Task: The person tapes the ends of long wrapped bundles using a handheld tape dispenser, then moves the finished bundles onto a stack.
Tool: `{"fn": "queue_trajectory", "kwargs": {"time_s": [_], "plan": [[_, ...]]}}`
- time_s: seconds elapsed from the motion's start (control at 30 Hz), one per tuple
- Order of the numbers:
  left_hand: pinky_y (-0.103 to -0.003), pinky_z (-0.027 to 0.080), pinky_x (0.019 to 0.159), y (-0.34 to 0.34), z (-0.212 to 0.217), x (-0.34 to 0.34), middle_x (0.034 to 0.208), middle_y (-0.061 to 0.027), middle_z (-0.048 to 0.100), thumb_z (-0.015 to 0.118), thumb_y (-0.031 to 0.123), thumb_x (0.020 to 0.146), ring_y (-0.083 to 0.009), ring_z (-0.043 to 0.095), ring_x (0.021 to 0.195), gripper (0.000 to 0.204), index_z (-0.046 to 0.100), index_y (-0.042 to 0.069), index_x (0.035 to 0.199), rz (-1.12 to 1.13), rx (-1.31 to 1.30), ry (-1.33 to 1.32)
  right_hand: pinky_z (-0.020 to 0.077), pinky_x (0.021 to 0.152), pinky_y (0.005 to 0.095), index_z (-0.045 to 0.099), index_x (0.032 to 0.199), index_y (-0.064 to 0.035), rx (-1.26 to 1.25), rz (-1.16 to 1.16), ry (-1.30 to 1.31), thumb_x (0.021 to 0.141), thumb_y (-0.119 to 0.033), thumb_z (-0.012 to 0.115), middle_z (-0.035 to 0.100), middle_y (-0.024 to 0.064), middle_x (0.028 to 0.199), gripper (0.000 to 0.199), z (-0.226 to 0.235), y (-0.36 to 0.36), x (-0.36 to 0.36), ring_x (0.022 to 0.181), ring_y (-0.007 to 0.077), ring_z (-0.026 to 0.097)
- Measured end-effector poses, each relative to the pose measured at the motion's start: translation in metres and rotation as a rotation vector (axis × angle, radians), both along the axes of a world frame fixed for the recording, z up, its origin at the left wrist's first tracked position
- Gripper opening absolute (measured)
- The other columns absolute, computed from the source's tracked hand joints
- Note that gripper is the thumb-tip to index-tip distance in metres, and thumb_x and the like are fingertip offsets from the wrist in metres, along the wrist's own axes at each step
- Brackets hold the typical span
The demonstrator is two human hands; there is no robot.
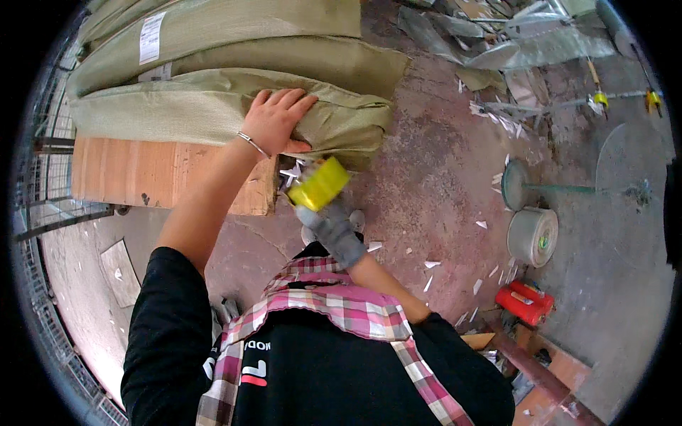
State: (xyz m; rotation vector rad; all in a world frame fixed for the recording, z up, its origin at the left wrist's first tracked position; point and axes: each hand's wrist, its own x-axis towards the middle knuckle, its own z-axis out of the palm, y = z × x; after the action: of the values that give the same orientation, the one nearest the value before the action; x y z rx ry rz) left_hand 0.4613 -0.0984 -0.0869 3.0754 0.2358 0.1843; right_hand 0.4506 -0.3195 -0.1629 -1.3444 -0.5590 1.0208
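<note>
My left hand (275,122), bare with a bracelet at the wrist, lies spread on a long package wrapped in olive-green woven plastic (185,106). Its fingers rest on the folded wrapping close to the package's right end. In a grey glove, my right hand (332,231) grips a roll of yellow tape (320,184), slightly smeared by motion, just below that end. A cardboard box (170,174) lies under the near side of the package, its right end beside the tape.
More green-wrapped packages (256,21) with white labels lie at the far left. At right are a round-based metal stand (515,184), a large white roll (533,236) and a red object (524,303). White scraps litter the floor. Wire mesh (46,192) lines the left side.
</note>
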Motion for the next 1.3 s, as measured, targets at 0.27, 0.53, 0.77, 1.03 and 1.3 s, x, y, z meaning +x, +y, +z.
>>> {"fn": "queue_trajectory", "kwargs": {"time_s": [0.27, 0.53, 0.77, 1.03, 1.3], "plan": [[-0.041, 0.03, 0.091, 0.002, -0.003, 0.012, 0.12, -0.0061, 0.043, 0.069, 0.048, 0.052, -0.0267, 0.041, 0.11, 0.083, 0.037, 0.016, 0.123, -0.014, 0.008, 0.009, 0.037, 0.087, 0.0321, 0.049, 0.109, -0.0065, 0.03, -0.061, -0.137, 0.072, -0.024, 0.065, 0.055, 0.007, 0.104, 0.044, -0.013, 0.03, 0.019, 0.1, 0.0211, 0.049], [-0.042, 0.031, 0.09, 0.012, -0.006, 0.0, 0.117, -0.0068, 0.046, 0.068, 0.043, 0.053, -0.0247, 0.043, 0.108, 0.075, 0.042, 0.016, 0.119, -0.003, -0.024, -0.057, 0.0395, 0.089, 0.0353, 0.045, 0.117, -0.0048, 0.168, 0.005, 0.229, 0.06, -0.011, 0.067, 0.054, 0.0081, 0.109, 0.062, 0.154, -0.038, 0.062, 0.101, 0.0217, 0.052], [-0.045, 0.031, 0.089, -0.06, -0.026, -0.112, 0.11, -0.0049, 0.047, 0.067, 0.034, 0.058, -0.0228, 0.045, 0.102, 0.052, 0.052, 0.019, 0.105, -0.098, 0.116, -0.174, 0.0441, 0.08, 0.0412, 0.048, 0.106, -0.0037, 0.437, -0.232, 0.525, 0.076, -0.049, 0.048, 0.055, 0.0134, 0.099, 0.055, 0.102, 0.097, 0.222, 0.089, 0.0277, 0.055], [-0.044, 0.03, 0.09, -0.047, 0.017, -0.068, 0.111, -0.0097, 0.048, 0.059, 0.056, 0.057, -0.026, 0.044, 0.104, 0.066, 0.051, 0.013, 0.106, 0.101, 0.029, -0.181, 0.0393, 0.083, 0.0377, 0.045, 0.11, -0.006, -0.063, -0.27, 0.41, 0.075, -0.041, 0.053, 0.053, 0.0104, 0.101, 0.05, -0.081, 0.058, 0.17, 0.092, 0.0244, 0.051], [-0.038, 0.034, 0.084, -0.03, 0.001, -0.044, 0.102, -0.0043, 0.054, 0.058, 0.052, 0.061, -0.0215, 0.05, 0.093, 0.056, 0.053, 0.014, 0.102, 0.084, 0.026, -0.202, 0.0331, 0.089, 0.0343, 0.041, 0.116, -0.0077, -0.087, -0.1, 0.013, 0.073, -0.032, 0.06, 0.049, 0.0077, 0.106, 0.052, -0.048, 0.018, 0.072, 0.1, 0.0208, 0.045]]}}
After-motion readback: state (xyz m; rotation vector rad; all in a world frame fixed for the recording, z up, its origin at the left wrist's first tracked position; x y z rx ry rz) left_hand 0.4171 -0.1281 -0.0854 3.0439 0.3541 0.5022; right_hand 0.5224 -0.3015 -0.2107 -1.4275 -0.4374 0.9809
